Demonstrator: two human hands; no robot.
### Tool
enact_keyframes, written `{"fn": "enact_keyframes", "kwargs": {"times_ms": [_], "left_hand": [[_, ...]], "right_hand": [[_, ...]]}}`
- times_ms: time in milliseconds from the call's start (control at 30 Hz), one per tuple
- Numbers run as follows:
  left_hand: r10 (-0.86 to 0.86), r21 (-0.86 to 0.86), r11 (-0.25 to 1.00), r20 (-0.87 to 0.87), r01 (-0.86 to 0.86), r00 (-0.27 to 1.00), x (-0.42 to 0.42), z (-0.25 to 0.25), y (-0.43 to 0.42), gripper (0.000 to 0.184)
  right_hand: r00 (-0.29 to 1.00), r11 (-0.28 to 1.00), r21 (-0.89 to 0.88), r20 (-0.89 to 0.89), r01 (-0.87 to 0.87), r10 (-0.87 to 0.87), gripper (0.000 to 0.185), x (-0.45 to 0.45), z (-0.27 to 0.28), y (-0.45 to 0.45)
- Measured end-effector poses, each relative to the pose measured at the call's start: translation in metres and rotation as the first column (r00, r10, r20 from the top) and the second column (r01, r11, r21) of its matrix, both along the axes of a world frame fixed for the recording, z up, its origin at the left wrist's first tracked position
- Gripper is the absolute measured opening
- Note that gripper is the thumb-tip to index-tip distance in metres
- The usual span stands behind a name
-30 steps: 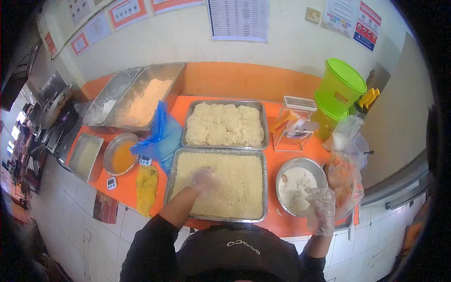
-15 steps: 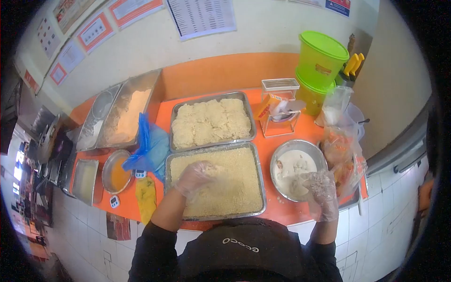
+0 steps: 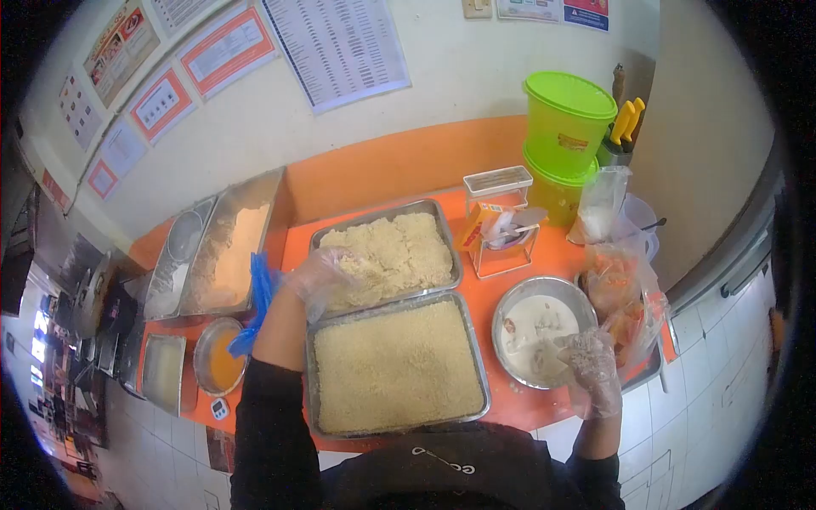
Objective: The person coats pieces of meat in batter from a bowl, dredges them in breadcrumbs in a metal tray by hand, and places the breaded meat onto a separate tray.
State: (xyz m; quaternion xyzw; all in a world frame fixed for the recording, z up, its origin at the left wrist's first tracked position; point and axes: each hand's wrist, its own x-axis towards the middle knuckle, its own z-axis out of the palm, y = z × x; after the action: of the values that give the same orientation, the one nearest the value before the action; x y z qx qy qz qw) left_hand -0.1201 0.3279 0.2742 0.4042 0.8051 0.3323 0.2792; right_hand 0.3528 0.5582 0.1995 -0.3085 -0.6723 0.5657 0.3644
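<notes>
Steel tray (image 3: 478, 361) nearest the apron, filled with pale crumbs (image 3: 391, 365) spread level; placed squarely before the body, presumably for easy reach. Just right of it, a round metal bowl (image 3: 544, 283) of white liquid (image 3: 540, 319), lumps partly submerged. Right hand (image 3: 588, 365), in clear plastic, hangs at the bowl's near right side, fingers loosely bent; cannot tell whether it holds anything. Probable reason for the position: drips would fall back into the bowl. Left hand (image 3: 327, 276), likewise gloved, reaches past the crumbs to the left side of a second tray (image 3: 454, 246), fingers curled low over crumb-covered pieces (image 3: 408, 238); grip not resolved. Pieces sit packed close, likely to save room. Hands well apart, one by the wet, one by the dry; would limit clumping. Farther: deep metal bin (image 3: 272, 242) of orange powder, back left; white rack (image 3: 497, 180); green tubs (image 3: 561, 140) stacked at the back, lidded, perhaps as storage. Printed chart (image 3: 336, 51) on the wall, apparently for reading while standing.
</notes>
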Motion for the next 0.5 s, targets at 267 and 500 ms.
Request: {"fn": "enact_keyframes", "kwargs": {"times_ms": [267,500], "left_hand": [[-0.054,-0.145,0.974,-0.892,-0.172,0.448,-0.059,-0.107,0.043,0.057],[0.037,-0.198,0.919,-0.817,-0.341,0.575,-0.038,-0.17,0.061,0.07]], "right_hand": [[0.934,0.935,0.351,0.348,-0.045,-0.086,0.019,0.004,-0.031,0.018],[0.819,0.573,0.783,0.482,-0.243,-0.312,0.02,0.008,-0.035,0.041]]}}
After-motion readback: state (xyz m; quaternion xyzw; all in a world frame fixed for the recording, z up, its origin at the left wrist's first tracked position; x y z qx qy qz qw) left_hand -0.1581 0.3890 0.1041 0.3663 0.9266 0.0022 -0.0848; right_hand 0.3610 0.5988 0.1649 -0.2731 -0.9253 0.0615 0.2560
